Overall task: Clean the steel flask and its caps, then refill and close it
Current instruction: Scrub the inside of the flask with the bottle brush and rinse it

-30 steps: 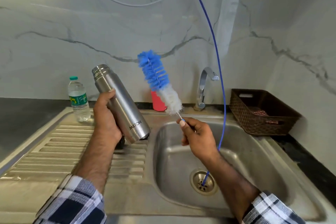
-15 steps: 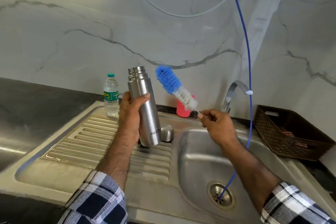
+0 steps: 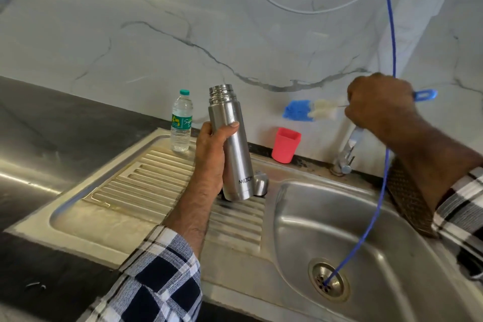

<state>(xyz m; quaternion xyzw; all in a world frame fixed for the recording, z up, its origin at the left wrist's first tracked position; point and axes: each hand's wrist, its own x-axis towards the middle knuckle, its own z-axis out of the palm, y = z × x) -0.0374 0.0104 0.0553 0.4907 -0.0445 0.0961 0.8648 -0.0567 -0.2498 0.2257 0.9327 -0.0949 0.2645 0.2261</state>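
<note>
Above the ribbed draining board (image 3: 146, 180), gripped in the left hand (image 3: 210, 158): steel flask (image 3: 231, 144), brushed silver, nearly upright, threaded neck bare and mouth uncapped, thumb across the front, fingers (image 3: 206, 133) curled round the back. Near the base, "MILTON" in dark letters, last letter cut off by the curve. Just behind the flask's foot, resting on the board, a domed steel cap (image 3: 260, 182).

Off to the right and higher, right hand (image 3: 380, 102) clenched round a bottle brush (image 3: 311, 112), blue-and-white bristles pointing left, blue loop of the handle sticking out past the knuckles. Directly under that hand, tap (image 3: 349, 150), partly hidden by it.

Left of the flask-holding fingers, small plastic water bottle (image 3: 181, 125), green cap, green label with yellow mark, lettering too small to read. Between the two hands, by the marble wall, red plastic cup (image 3: 285, 144). Below the right arm, sink basin (image 3: 300, 230), blue cord (image 3: 390, 34) hanging down into its drain. Under the right forearm, part of a brown woven basket (image 3: 407, 204).
</note>
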